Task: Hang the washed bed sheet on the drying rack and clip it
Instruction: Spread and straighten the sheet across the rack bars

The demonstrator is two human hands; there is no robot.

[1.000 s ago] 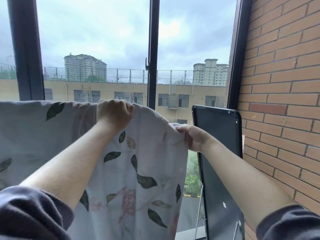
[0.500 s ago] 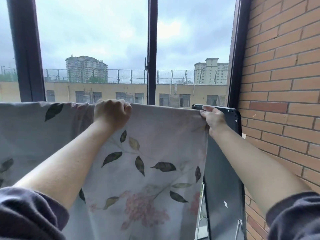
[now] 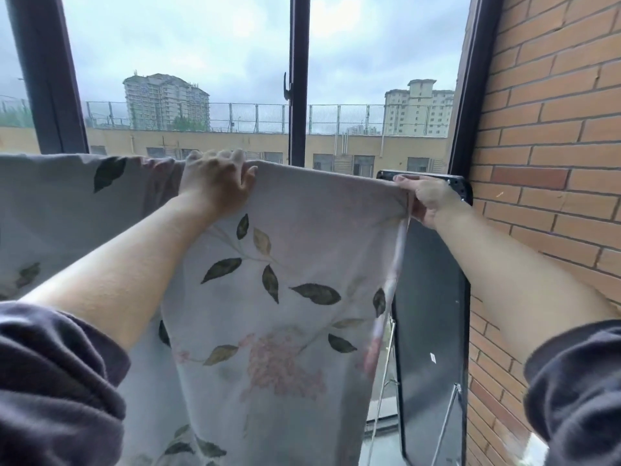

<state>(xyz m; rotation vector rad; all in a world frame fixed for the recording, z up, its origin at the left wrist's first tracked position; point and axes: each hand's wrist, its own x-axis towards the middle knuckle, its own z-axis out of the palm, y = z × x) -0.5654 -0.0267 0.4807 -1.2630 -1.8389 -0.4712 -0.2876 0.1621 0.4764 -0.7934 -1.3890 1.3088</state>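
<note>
At window [image 3: 201,45], noted bed sheet [image 3: 302,237] draped over hidden bar. Gripped top fold with curled left hand [image 3: 215,186]; pinched right edge with right hand [image 3: 426,200]. Saw no clips; clipping judged outstanding.

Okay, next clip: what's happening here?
A person at a window holds a floral bed sheet stretched along its top edge. The left hand grips the top fold near the middle. The right hand pinches the sheet's right corner, next to a black panel by the brick wall. The sheet hangs down flat; what carries it is hidden. No clip is in view.
</note>
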